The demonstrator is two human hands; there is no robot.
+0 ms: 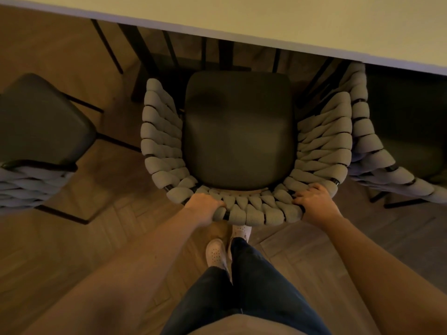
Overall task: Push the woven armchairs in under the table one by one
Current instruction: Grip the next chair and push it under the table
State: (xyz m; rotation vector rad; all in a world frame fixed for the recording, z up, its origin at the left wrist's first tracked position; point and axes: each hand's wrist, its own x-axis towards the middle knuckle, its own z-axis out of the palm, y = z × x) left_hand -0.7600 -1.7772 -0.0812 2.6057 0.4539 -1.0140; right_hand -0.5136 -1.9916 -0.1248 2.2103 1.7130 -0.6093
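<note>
Legible text, labels, brands, numbers, signs: none in this view.

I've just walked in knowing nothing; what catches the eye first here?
The woven armchair in the centre, its dark seat facing the pale table along the top. The left hand and right hand both grip its padded back rim. A second armchair stands farther out at the left.
</note>
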